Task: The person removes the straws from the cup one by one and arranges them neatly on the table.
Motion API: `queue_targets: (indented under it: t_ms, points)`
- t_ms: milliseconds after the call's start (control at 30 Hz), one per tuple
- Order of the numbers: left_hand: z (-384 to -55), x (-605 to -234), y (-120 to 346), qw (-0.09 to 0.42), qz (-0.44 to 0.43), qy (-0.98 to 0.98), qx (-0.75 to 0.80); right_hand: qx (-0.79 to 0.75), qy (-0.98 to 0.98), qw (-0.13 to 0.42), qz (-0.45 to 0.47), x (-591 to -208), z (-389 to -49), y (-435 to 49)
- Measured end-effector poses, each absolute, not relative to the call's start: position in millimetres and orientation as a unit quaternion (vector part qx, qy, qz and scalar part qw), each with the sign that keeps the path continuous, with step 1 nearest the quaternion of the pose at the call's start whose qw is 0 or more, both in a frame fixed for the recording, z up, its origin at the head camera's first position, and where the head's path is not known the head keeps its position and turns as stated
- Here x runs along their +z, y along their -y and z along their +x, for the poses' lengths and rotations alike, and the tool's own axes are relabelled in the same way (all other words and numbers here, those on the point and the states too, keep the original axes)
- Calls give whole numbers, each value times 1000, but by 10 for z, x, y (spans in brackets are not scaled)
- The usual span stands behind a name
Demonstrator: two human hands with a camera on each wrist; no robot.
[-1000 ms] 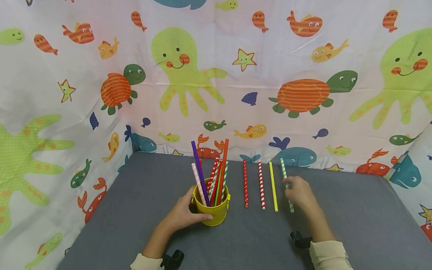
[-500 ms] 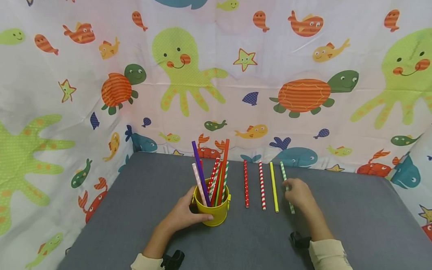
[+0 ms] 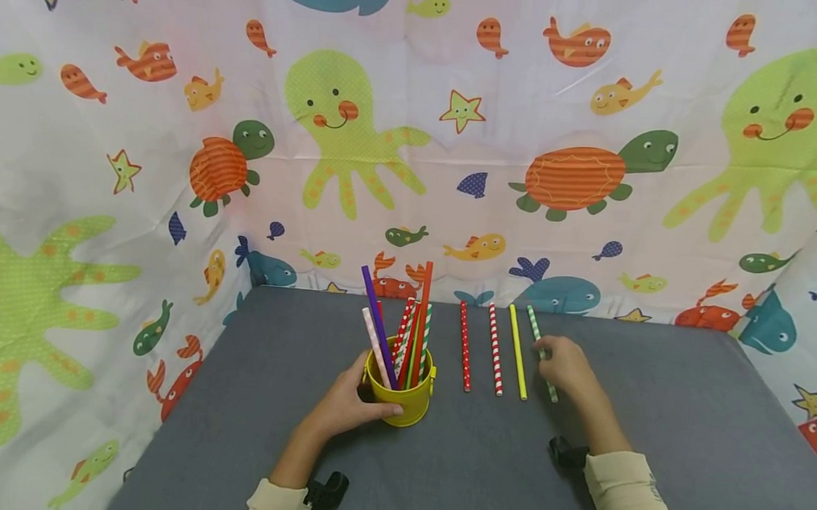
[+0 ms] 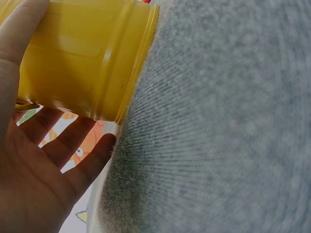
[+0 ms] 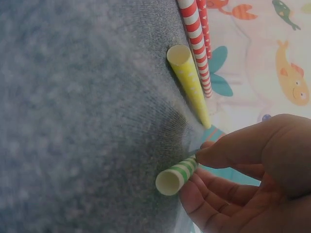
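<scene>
My left hand [image 3: 345, 403] holds a small yellow bucket [image 3: 410, 406] on the grey cloth, thumb across its front and fingers along the far side. Several paper straws stand in the bucket, among them a purple straw [image 3: 379, 323], an orange-red straw [image 3: 424, 306] and a pale pink straw [image 3: 374, 344]. To the right, my right hand [image 3: 570, 367] pinches a green-and-white striped straw [image 5: 181, 176] lying on the cloth. Thumb and fingers meet around its middle in the right wrist view. The bucket wall [image 4: 73, 58] fills the top of the left wrist view.
Left of the pinched straw lie a yellow straw [image 3: 518, 353], a red-and-white striped straw [image 3: 496, 350] and a red dotted straw [image 3: 465, 346], roughly parallel and spaced apart. A sea-animal curtain [image 3: 460, 73] rises behind the grey table [image 3: 438, 480].
The far end of the green-and-white straw has shifted slightly left, so it slants a little more. Both hands stay almost where they were.
</scene>
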State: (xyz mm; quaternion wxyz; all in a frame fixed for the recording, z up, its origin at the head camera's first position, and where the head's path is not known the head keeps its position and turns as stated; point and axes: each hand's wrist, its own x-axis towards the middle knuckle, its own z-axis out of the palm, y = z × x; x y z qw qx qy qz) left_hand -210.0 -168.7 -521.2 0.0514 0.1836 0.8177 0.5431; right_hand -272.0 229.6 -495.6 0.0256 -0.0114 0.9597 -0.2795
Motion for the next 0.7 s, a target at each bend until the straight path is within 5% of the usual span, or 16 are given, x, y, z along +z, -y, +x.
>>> queue_targets:
  t_ms: [700]
  points:
    - [-2101,-5210,1693,52,186,-824,532,-357,-922,-2,-147,-4230,-2357,-1641]
